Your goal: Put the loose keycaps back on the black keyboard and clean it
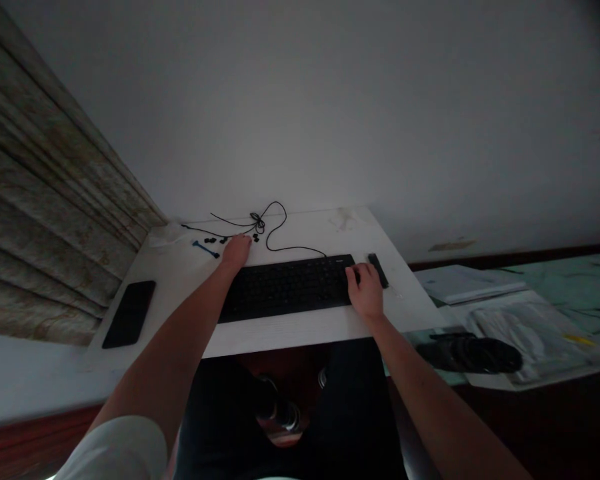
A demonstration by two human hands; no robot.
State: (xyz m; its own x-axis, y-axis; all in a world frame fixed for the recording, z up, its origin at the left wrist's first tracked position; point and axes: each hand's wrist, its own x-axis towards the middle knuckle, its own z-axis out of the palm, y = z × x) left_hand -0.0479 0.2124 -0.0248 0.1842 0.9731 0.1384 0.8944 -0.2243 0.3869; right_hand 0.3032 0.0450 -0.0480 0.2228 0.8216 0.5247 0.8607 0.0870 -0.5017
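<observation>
A black keyboard (290,285) lies on the white desk, its cable (275,230) running back to a tied bundle. My right hand (366,288) is at the keyboard's right end, thumb and fingers curled on its edge. Beyond the keyboard's left back corner, my left hand (237,251) reaches down with fingers drawn together among small black pieces (210,241) that look like keycaps. Whatever is between those fingertips is hidden. Just left of that hand is a blue tool (205,249) with a thin shaft and wider ends.
A dark phone (129,314) lies at the desk's left. Clear plastic (167,235) sits in the back left corner. A narrow black object (379,270) lies right of the keyboard. Papers (467,285) and a black bundle (473,353) are on a lower surface at right. Curtain (45,200) hangs at left.
</observation>
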